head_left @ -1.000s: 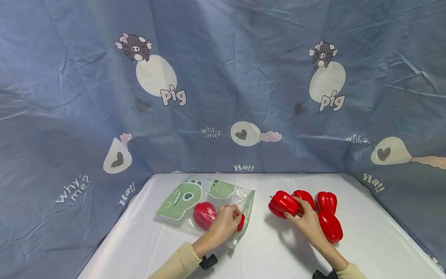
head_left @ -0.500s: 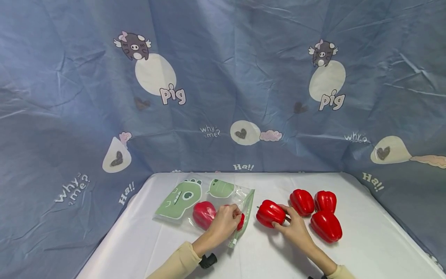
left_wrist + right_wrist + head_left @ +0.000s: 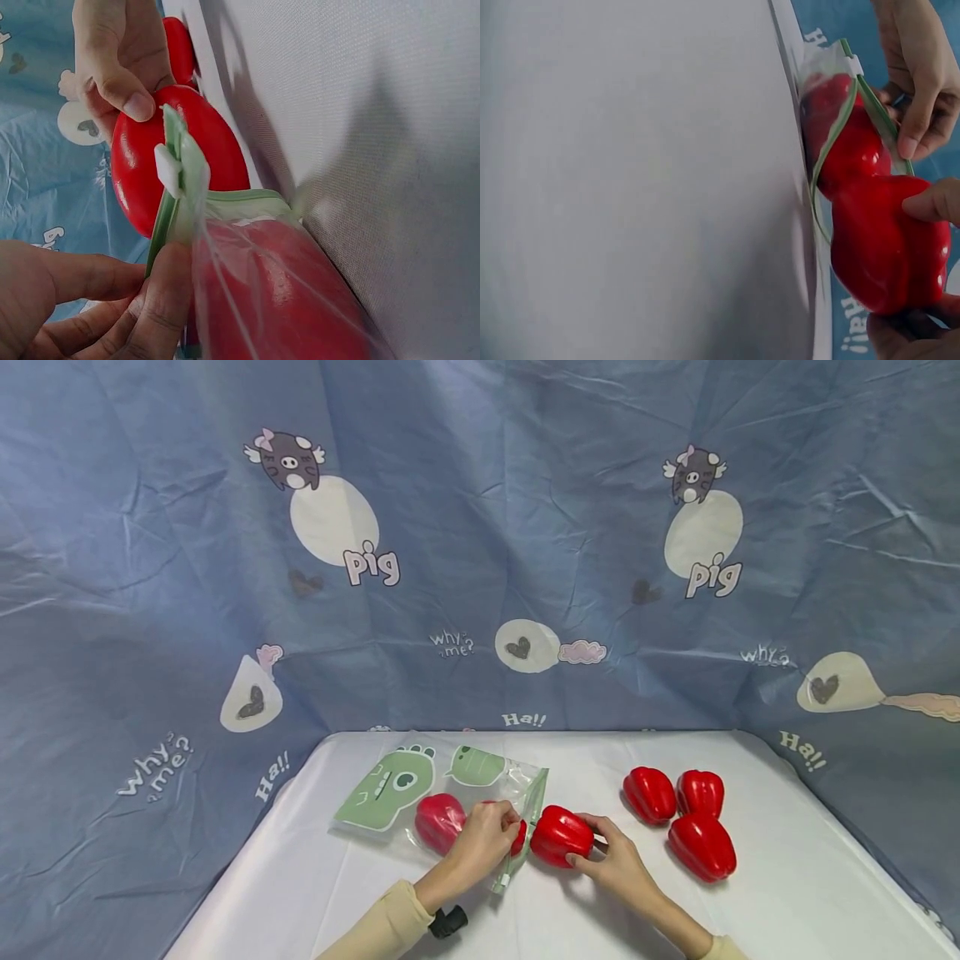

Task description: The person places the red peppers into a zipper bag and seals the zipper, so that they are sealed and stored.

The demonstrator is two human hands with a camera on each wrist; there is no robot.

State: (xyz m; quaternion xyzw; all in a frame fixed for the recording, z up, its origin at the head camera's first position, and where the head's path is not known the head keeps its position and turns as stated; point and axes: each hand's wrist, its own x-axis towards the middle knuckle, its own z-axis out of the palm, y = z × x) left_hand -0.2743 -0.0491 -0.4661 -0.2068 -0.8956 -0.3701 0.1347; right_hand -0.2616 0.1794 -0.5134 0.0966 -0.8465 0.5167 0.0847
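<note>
A clear zip bag with green cartoon prints and a white slider lies on the left of the table, with red bell peppers inside. My left hand pinches the upper edge of its green-rimmed mouth, lifting it so the mouth gapes. My right hand grips another red bell pepper between thumb and fingers, its far end right at the bag's mouth. In the right wrist view this held pepper overlaps the opening, close to a pepper inside.
Three more red bell peppers lie grouped on the right: one at the left, one behind, one in front. A white cloth covers the table. A blue printed curtain hangs behind it.
My right hand has carried the bell pepper leftward and nearer, away from the group of three, up to the bag's mouth. My left hand keeps its pinch on the bag in the same place.
</note>
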